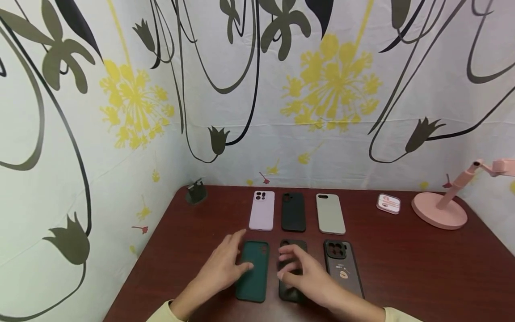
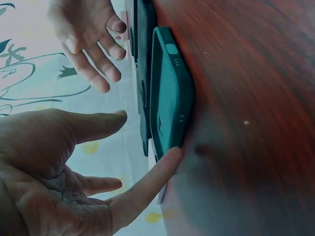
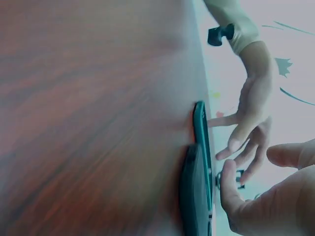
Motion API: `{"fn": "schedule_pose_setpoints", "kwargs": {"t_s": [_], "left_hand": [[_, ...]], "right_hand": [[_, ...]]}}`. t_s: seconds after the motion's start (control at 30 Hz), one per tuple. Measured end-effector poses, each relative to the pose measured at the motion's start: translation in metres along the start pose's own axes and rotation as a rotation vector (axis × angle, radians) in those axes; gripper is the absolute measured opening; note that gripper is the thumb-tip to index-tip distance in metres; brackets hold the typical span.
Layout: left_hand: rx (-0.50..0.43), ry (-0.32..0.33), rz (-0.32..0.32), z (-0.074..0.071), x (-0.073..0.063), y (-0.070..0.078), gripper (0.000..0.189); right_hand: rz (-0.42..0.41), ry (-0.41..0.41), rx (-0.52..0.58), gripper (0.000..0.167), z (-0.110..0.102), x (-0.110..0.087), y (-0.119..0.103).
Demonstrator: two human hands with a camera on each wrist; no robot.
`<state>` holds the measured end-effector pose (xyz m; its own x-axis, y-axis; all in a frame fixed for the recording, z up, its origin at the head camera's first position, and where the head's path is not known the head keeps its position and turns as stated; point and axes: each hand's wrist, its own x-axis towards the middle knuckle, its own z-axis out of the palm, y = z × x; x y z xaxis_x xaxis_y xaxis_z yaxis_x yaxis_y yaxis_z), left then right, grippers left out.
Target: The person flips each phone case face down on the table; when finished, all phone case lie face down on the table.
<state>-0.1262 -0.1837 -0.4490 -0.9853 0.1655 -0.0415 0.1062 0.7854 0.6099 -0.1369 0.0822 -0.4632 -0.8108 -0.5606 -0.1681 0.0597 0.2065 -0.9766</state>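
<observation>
A green phone case [image 1: 252, 277] lies on the table beside my left hand [image 1: 220, 264], whose fingers are spread along its left side. In the left wrist view one finger of that hand reaches the edge of the green case [image 2: 172, 93]. My right hand [image 1: 307, 275] hovers over a dark phone case [image 1: 287, 293], its fingers loosely bent with nothing between them. Right of it lies a black phone case [image 1: 349, 268] with a camera cutout and a small picture. Behind stand in a row a lilac case [image 1: 262, 212], a black case [image 1: 293, 214] and a pale grey-green case [image 1: 331, 214], all lying flat.
On the dark red wooden table [image 1: 386, 255], a pink lamp [image 1: 438, 210] stands at the back right. A small white-and-pink box [image 1: 388, 204] is left of it. A small dark stand [image 1: 196, 192] sits at the back left corner. Patterned cloth [image 1: 281, 89] hangs behind.
</observation>
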Motion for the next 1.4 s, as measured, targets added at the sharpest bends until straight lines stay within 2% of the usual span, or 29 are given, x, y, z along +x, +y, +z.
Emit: {"fn": "schedule_pose_setpoints", "kwargs": {"t_s": [0.13, 0.37, 0.5, 0.6, 0.77, 1.03, 1.3, 1.4], "left_hand": [[-0.035, -0.038, -0.019, -0.002, -0.002, -0.006, 0.087], [-0.362, -0.166, -0.112, -0.01, -0.002, -0.02, 0.083], [-0.44, -0.209, -0.126, -0.012, -0.003, -0.026, 0.078], [-0.472, -0.217, -0.139, -0.011, -0.002, -0.027, 0.078], [-0.471, -0.217, -0.143, -0.006, 0.004, -0.026, 0.073], [-0.41, -0.219, -0.129, -0.004, 0.012, -0.022, 0.068], [-0.329, -0.222, -0.151, -0.001, 0.02, -0.019, 0.078], [-0.265, -0.218, -0.147, 0.0, 0.02, -0.016, 0.085]], "right_hand": [[0.062, -0.025, 0.075, 0.066, 0.008, 0.002, -0.002], [0.163, -0.075, 0.158, 0.075, 0.015, 0.007, -0.005], [0.193, -0.131, 0.23, 0.08, 0.017, 0.009, -0.006], [0.199, -0.141, 0.25, 0.083, 0.02, 0.01, -0.007], [0.21, -0.132, 0.28, 0.087, 0.027, 0.009, -0.012], [0.219, -0.125, 0.315, 0.09, 0.037, 0.01, -0.016], [0.218, -0.105, 0.334, 0.089, 0.036, 0.01, -0.016], [0.21, -0.077, 0.339, 0.084, 0.035, 0.009, -0.016]]}}
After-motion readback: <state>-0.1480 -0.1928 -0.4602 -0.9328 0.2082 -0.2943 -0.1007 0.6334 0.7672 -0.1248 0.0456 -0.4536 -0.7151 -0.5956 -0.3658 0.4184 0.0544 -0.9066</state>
